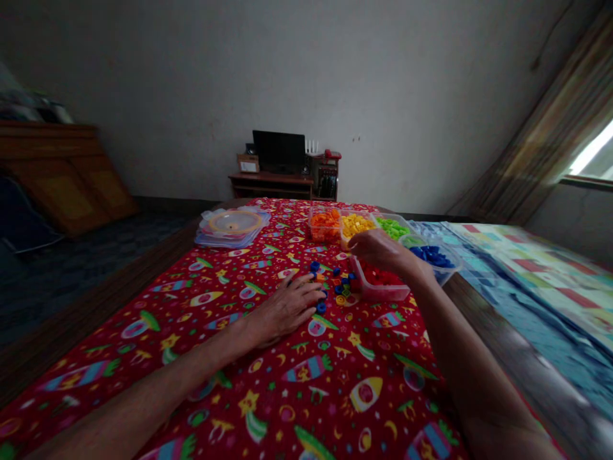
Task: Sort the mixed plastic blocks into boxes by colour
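Note:
My left hand [292, 303] lies palm down on the red patterned tablecloth, its fingers apart. Small blue pieces [321, 308] sit at its fingertips, with an orange bit among them. To their right is a loose cluster of small blue pieces [341, 289] and a yellow ring-shaped piece [340, 299]. My right hand [383, 248] is bent down over the near edge of the box of yellow pieces [357, 223] and the box of red pieces [380, 275]. Its fingertips are hidden, so whether it holds a piece does not show.
Boxes of orange pieces [325, 223], green pieces [391, 227] and blue pieces [432, 255] stand around my right hand. Stacked plastic lids [233, 225] lie at the far left of the tablecloth [268, 396]. A bed [550, 275] adjoins the right side.

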Demonstrator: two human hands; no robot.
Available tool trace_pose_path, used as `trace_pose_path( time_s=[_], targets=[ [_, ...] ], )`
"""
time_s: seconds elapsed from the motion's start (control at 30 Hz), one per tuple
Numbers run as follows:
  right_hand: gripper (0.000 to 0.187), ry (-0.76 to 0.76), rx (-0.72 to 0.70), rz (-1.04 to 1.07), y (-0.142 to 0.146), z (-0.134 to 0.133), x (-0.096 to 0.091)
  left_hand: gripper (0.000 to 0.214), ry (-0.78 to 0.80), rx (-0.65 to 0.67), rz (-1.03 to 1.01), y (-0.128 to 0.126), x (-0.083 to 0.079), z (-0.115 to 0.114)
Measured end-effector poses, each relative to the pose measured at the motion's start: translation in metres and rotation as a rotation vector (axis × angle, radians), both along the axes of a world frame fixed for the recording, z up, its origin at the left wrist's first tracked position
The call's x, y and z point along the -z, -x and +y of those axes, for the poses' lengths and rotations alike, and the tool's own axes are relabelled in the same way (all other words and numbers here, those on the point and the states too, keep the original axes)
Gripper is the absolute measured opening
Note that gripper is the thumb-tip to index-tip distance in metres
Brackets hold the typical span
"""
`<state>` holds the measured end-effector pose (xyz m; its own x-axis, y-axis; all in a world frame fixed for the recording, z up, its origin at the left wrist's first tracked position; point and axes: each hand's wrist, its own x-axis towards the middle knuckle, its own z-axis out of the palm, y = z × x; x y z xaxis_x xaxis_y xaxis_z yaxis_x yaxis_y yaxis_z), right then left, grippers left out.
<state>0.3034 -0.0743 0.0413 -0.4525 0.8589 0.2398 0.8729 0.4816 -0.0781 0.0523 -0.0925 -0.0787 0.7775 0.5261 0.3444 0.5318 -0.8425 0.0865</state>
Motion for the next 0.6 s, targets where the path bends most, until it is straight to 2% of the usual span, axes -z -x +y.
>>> trace_pose_path(
  time_s=[0.13, 0.23, 0.33, 0.47, 0.53, 0.6],
  targets=[
    [0.026, 0.025, -0.113, -0.18, 0.032, -0.006, 0.031, 0.03, -0.051, -0.021, -0.051, 0.012, 0.005, 0.015],
    [0.03, 0.089, -0.054, -0.28, 0.056, -0.012, 0.054, 0.033, -0.046, -0.036, -0.116, 0.018, 0.004, 0.021],
    [0.034, 0.141, -0.028, -0.317, 0.071, -0.013, 0.069, 0.042, 0.016, -0.121, -0.151, 0.022, 0.007, 0.027],
    [0.041, 0.143, -0.254, -0.124, 0.071, -0.005, 0.07, 0.05, 0.132, -0.188, -0.215, 0.027, 0.014, 0.033],
    [0.044, 0.121, -0.27, -0.068, 0.062, -0.001, 0.062, 0.05, 0.175, -0.194, -0.269, 0.029, 0.015, 0.033],
    [0.043, 0.088, -0.217, -0.114, 0.049, 0.001, 0.052, 0.05, 0.214, -0.198, -0.303, 0.029, 0.013, 0.032]
  ],
)
